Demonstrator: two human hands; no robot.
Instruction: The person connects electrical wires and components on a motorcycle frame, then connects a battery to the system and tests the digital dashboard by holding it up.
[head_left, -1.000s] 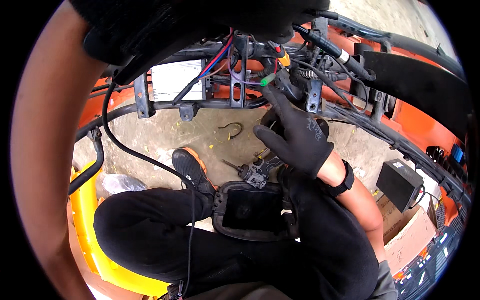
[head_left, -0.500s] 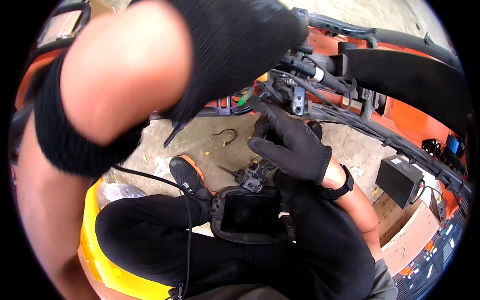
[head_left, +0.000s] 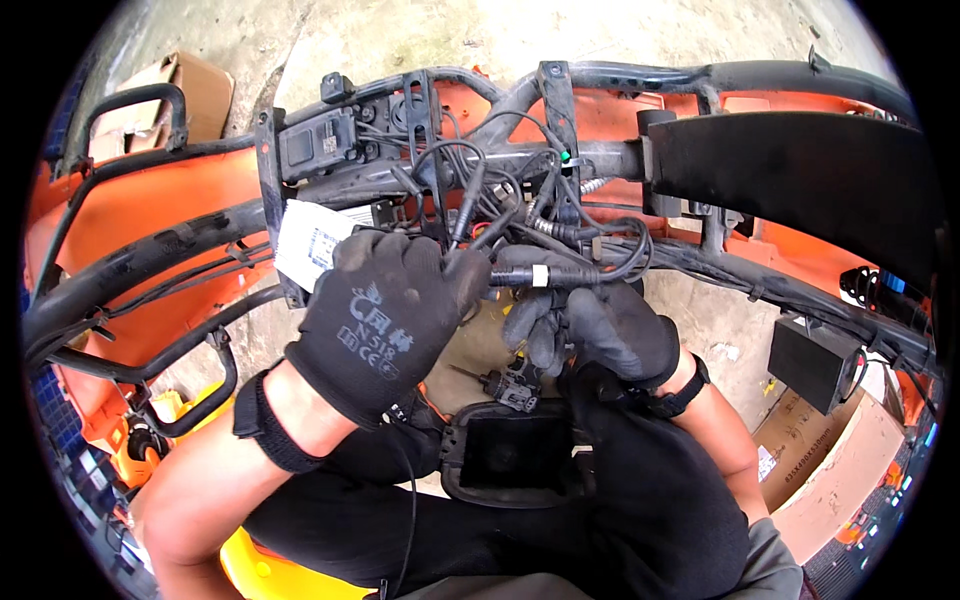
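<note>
Both my hands wear black work gloves. My left hand (head_left: 390, 315), back of the glove up, has its fingers curled and its thumb and forefinger closed at the left end of a black cable connector (head_left: 515, 277) with a white band. My right hand (head_left: 615, 330) is curled around the same connector from below and behind, its grey finger pads partly showing. Fingertips of the left hand are hidden. Just beyond lie tangled black cables (head_left: 480, 190) on a dark tubular frame (head_left: 590, 160). A white printed label sheet (head_left: 308, 245) stands beside my left hand.
Orange panels (head_left: 180, 200) flank the frame. A black seat-like plate (head_left: 790, 175) juts out at right. Between my legs lie a power drill (head_left: 510, 383) and a black open bin (head_left: 515, 455). A black box (head_left: 812, 365) sits by a cardboard box (head_left: 835, 450); another carton (head_left: 190, 100) stands far left.
My left arm, raised close before the camera, has come down to the cables. My right hand has turned and moved from a green-tipped wire to the connector.
</note>
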